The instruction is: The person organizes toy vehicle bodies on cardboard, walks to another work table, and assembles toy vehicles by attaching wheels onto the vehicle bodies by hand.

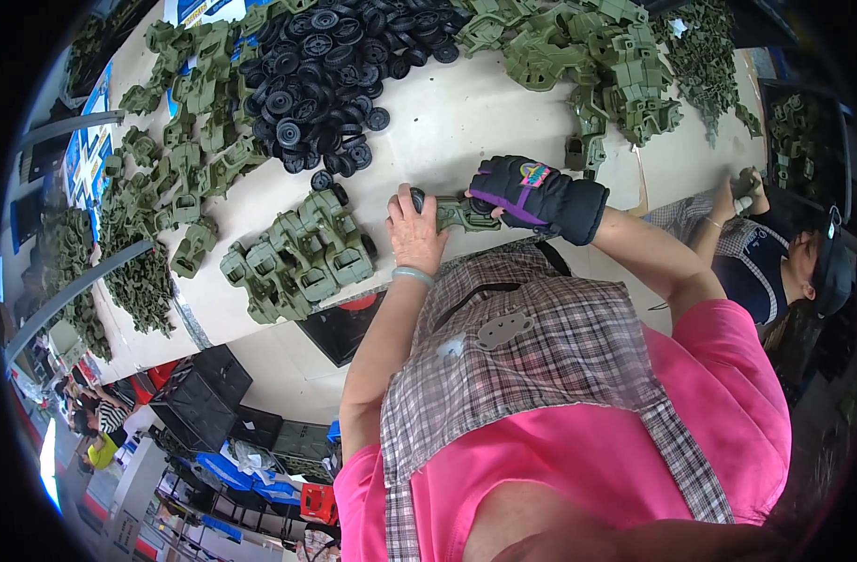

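Observation:
At the table's front edge, a green plastic toy vehicle part (458, 213) lies between my hands. My right hand (531, 197), in a black and purple fingerless glove, is closed on its right end, next to a dark wheel partly hidden by the fingers. My bare left hand (415, 234) is at the part's left end, fingers bent around a small black wheel (417, 199). Just left of it stand several green toy vehicle bodies (302, 248) in a row, some with black wheels. A large heap of loose black wheels (321, 75) lies beyond my hands.
More green toy parts (199, 112) spread over the table's left side, and green body shells (588, 56) pile up at the back right. Heaps of small green pieces (705, 66) lie farther right. A co-worker (775, 253) sits to my right. Black crates (204, 393) stand at the lower left.

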Tool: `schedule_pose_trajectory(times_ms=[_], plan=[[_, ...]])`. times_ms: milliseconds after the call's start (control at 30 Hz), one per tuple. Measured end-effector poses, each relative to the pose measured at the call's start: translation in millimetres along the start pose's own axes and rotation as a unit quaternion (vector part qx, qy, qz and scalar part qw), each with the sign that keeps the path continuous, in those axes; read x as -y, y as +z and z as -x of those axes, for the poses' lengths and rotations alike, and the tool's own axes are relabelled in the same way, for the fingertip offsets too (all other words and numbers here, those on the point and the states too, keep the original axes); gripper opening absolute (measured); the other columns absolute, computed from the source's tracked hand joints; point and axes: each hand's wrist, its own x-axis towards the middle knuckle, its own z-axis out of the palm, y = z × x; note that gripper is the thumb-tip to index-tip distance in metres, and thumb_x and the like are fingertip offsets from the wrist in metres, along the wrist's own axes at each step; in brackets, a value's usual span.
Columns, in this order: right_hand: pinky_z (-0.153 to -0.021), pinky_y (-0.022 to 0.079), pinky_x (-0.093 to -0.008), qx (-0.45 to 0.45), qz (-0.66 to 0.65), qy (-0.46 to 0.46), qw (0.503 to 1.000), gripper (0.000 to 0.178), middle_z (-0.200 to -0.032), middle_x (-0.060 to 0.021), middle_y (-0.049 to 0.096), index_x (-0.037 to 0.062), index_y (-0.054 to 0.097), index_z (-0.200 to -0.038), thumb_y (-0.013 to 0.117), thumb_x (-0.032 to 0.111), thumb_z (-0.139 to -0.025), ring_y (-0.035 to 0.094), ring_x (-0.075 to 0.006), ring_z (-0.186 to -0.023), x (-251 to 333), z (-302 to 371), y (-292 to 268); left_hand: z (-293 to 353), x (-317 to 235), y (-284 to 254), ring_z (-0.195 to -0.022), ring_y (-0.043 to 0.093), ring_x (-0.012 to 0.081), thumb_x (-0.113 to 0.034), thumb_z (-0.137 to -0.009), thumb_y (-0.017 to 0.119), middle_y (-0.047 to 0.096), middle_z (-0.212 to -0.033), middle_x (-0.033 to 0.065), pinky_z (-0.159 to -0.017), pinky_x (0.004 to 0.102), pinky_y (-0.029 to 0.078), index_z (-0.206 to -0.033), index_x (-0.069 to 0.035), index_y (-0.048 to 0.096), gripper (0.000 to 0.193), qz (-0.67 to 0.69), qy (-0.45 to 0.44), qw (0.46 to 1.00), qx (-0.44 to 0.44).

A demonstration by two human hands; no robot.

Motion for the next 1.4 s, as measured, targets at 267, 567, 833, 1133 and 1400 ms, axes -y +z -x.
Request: schedule_pose_trajectory(times_ms=[267,567,833,1133,1400], plan=[[-0.096,0.053,-0.0479,0.117,0.057,0.029,0.991,0.054,-0.117,-0.0182,0.066,0.0094,0.064,-0.129,0.077,0.025,-0.079,0.064,-0.0388,-0.109,16.8,-13.7,-14.5,1.4,3.7,1.8,-0.135,0.042,0.0420,-0.022,-0.066,0.093,0.036,-0.152,0.0174,-0.101,0.0545,0.047,-0.130,-0.017,0.062,0.071,0.015,-0.006,1.000,0.008],[-0.089,0.053,-0.0486,-0.149,-0.032,0.107,0.982,0.032,-0.104,-0.0203,0.069,0.0035,0.065,-0.113,0.068,0.012,-0.083,0.065,-0.0410,-0.100,20.1,-52.8,44.0,1.5,8.4,6.1,-0.134,0.043,0.0417,-0.024,-0.065,0.093,0.038,-0.152,0.0177,-0.099,0.0550,0.046,-0.130,-0.017,0.063,0.072,0.025,0.016,0.999,-0.012],[-0.091,0.053,-0.0493,-0.108,0.025,0.205,0.972,0.035,-0.108,-0.0230,0.068,0.0031,0.065,-0.114,0.069,0.017,-0.082,0.064,-0.0434,-0.105,28.7,-62.1,45.0,-0.1,9.9,11.2,-0.135,0.044,0.0385,-0.026,-0.067,0.092,0.041,-0.150,0.0165,-0.099,0.0517,0.043,-0.127,-0.018,0.061,0.068,0.026,0.037,0.999,-0.021],[-0.088,0.053,-0.0496,0.035,0.043,0.073,0.996,0.033,-0.101,-0.0195,0.068,0.0041,0.067,-0.106,0.072,0.026,-0.082,0.065,-0.0418,-0.097,21.7,-77.7,34.3,1.0,15.2,17.0,-0.136,0.044,0.0368,-0.022,-0.071,0.087,0.040,-0.150,0.0149,-0.099,0.0507,0.043,-0.128,-0.019,0.061,0.063,0.025,0.042,0.998,-0.033],[-0.085,0.054,-0.0425,-0.089,-0.256,0.253,0.929,0.024,-0.101,-0.0159,0.068,0.0036,0.066,-0.115,0.066,0.020,-0.098,0.068,-0.0310,-0.095,-0.5,-70.2,32.9,-3.4,10.8,-17.0,-0.127,0.048,0.0410,-0.028,-0.069,0.090,0.042,-0.147,0.0177,-0.102,0.0511,0.047,-0.134,-0.017,0.057,0.074,0.102,0.005,0.995,0.012]])
